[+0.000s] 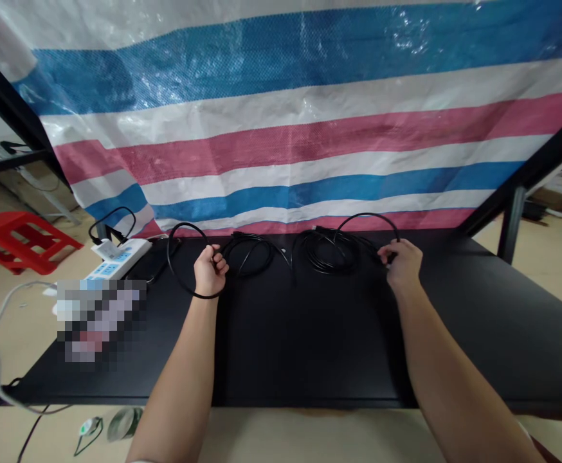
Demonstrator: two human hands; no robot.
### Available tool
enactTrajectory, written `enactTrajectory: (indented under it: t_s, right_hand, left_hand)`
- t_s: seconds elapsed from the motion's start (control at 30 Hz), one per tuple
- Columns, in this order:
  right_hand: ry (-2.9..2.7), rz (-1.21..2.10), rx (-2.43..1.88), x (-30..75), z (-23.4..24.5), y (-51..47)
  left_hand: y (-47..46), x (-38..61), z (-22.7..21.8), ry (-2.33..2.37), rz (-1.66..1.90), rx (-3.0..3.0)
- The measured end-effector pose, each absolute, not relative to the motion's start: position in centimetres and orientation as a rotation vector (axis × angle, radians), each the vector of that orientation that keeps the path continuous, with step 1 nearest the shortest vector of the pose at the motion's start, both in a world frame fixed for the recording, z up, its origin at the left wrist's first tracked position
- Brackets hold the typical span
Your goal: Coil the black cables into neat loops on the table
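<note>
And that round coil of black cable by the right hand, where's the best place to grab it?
Probably the near edge of the coil, coming from the person's side: it lies flat on the black table, and several strands bunch together there. Take them all at once; pinching just one might loosen it.

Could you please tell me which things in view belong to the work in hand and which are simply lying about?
Apparently in use:
- black cable, gripped in the left hand and right hand
- left coil and right coil, on the black table

Apparently just about:
- white power strip
- red stool
</note>
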State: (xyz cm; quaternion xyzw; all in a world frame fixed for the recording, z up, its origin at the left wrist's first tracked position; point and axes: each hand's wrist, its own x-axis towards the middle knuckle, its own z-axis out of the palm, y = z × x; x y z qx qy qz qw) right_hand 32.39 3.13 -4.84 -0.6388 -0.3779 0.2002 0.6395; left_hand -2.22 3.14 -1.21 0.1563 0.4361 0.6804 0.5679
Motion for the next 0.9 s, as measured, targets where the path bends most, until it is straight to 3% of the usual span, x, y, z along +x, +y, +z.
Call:
enactTrajectory:
  t_s: [0.17,0.33,0.47,0.67,0.9]
  right_hand:
    - [-0.464,0.815,-0.914,33.2,-4.3,2.9]
    - [-0.533,0.721,-0.728,34.6,-4.3,2.1]
    - [-0.903,0.659,-0.847,33.9,-3.8,1.5]
    - [-1.102,0.871,-0.986,30.0,-3.2,2.0]
    - [-1.509,0.434,-1.443,24.9,-4.2,2.3]
  left_hand:
    - [3.7,-2.8,-1.5,1.062,1.72,0.303]
    - [3.8,-4.0,-1.8,1.08,1.832,0.22]
    - [3.6,-4.1,-1.5,1.06,1.875,0.181]
    - [3.6,-3.7,-1.4,1.06,1.829,0.222]
    - [3.4,-2.9,-1.2,1.075,1.815,0.246]
